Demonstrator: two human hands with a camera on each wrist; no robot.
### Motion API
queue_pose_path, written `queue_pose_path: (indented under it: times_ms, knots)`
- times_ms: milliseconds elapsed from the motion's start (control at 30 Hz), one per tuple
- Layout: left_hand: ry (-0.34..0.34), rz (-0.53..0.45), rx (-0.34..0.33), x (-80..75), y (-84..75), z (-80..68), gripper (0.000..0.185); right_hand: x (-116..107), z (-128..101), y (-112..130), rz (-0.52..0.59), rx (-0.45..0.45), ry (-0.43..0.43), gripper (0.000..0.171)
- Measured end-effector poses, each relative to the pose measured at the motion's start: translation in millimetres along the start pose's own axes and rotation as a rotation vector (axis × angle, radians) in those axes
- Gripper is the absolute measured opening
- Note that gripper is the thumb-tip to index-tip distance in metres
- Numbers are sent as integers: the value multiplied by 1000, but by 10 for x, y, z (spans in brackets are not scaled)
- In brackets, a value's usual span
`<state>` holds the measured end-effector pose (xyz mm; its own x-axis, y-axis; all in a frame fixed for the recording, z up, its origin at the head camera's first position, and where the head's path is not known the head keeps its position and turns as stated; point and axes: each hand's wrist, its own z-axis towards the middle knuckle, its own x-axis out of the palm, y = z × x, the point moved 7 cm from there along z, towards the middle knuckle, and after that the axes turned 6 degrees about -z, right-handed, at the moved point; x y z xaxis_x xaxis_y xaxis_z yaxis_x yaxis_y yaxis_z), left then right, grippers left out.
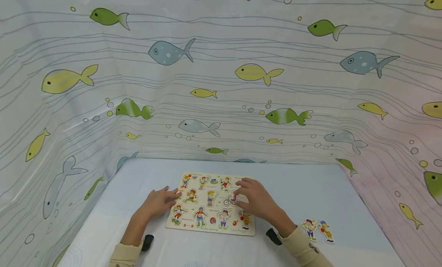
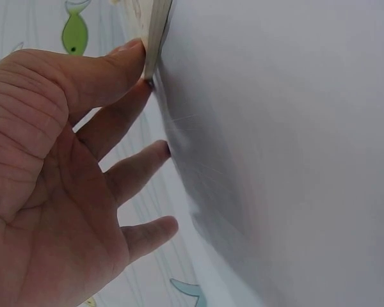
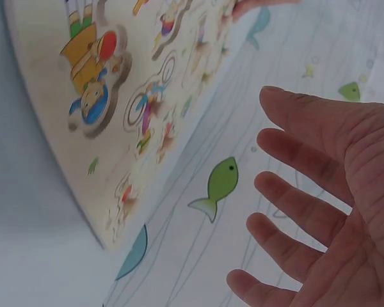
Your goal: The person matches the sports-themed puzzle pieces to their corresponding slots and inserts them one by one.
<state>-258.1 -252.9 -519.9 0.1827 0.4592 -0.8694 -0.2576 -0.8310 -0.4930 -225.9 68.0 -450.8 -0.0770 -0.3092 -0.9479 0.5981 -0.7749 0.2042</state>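
Observation:
A pale wooden puzzle board (image 1: 203, 231) with cartoon sports figures lies flat on the table. My left hand (image 1: 160, 201) is at its left edge. In the left wrist view the thumb and forefinger (image 2: 115, 125) touch the board's side, while the other fingers stay extended. My right hand (image 1: 257, 198) hovers over the board's right part with fingers spread and nothing held; it covers part of the cyclist figure (image 1: 230, 199). In the right wrist view a basketball figure (image 3: 89, 102) sits slightly askew over its outline near the board's corner.
Two loose figure pieces, one in purple trousers (image 1: 309, 229) and one in yellow (image 1: 325, 231), lie on the table right of the board, by the right sleeve (image 1: 304, 246). A fish-patterned curtain (image 1: 221, 106) rises behind the white table (image 1: 293, 178) and at both sides.

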Motion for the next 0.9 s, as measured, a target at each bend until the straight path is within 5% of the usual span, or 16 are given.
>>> queue_pose_path:
  times_ms: [300, 900]
  knots:
    - [5, 10, -10, 6, 22, -15, 39, -117, -132, -164, -12, 4, -25, 25]
    - [2, 9, 19, 5, 6, -7, 37, -222, -591, -687, -72, 160, -29, 25]
